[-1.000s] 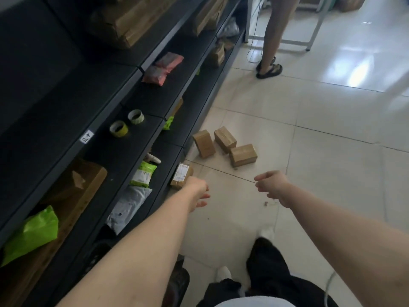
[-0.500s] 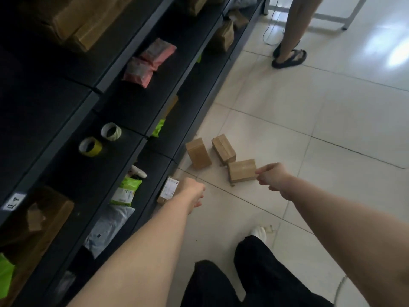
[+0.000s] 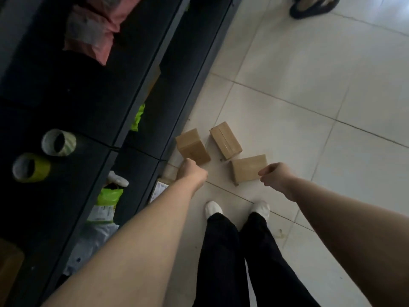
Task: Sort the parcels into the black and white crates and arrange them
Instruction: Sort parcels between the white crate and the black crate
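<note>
Pale tiled floor (image 3: 309,63) — dark shelving (image 3: 93,89) left.

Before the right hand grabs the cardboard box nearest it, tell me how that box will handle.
The cardboard box looks rigid and square-edged, so it should probably keep its shape in the right hand. It lies flat on the tiled floor, so it is unlikely to roll. On such glossy tile it may slide if nudged.
</note>
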The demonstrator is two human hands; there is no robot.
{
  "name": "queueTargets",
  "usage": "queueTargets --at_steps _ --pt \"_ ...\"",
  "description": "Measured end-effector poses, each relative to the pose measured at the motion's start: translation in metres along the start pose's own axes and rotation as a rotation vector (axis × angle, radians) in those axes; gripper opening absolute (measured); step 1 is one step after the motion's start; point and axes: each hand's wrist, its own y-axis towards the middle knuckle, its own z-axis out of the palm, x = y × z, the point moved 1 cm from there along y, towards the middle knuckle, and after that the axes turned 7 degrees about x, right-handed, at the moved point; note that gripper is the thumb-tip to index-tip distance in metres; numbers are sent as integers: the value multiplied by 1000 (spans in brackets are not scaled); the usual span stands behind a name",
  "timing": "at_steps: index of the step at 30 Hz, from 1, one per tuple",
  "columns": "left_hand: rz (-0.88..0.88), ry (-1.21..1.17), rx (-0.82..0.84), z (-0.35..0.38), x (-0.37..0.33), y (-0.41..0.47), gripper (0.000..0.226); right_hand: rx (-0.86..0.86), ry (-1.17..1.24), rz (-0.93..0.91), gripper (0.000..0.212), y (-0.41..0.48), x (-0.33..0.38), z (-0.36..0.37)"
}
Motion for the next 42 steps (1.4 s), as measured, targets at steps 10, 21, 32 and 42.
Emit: queueTargets --at_steps 10,21,32,42 --pt "-12 422 -106 12 -24 217 82 60 -269 -82 31 212 36 58" --pt "90 833 -4 34 -11 350 143 -137 -456 -98 129 353 34 121" --pt "80 775 11 36 20 344 137 -256 -232 50 131 364 30 128" --pt "-372 85 -244 4 58 163 115 52 342 147 116 193 32 93"
